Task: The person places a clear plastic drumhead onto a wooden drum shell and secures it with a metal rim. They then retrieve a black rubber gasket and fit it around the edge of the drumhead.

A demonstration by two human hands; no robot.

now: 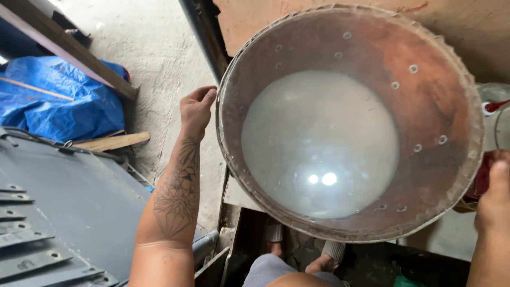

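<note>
At the far left, a crumpled blue plastic tarp [58, 103] lies on the concrete floor [154, 58], with a pale wooden plank [111, 142] just beside it and a dark grey metal sheet [79, 207] nearer the camera. The left hand [196, 109] grips the left rim of a large round rusty metal basin [441, 106], fingers curled over its edge. The basin is tilted, and cloudy whitish water [319, 143] pools in its lower part; small holes dot its wall. The right hand [496, 194] is at the right rim, only partly in view, so its grip cannot be told. Holding such a wide, wet basin well calls for even support on both sides, lest the water slosh out.
</note>
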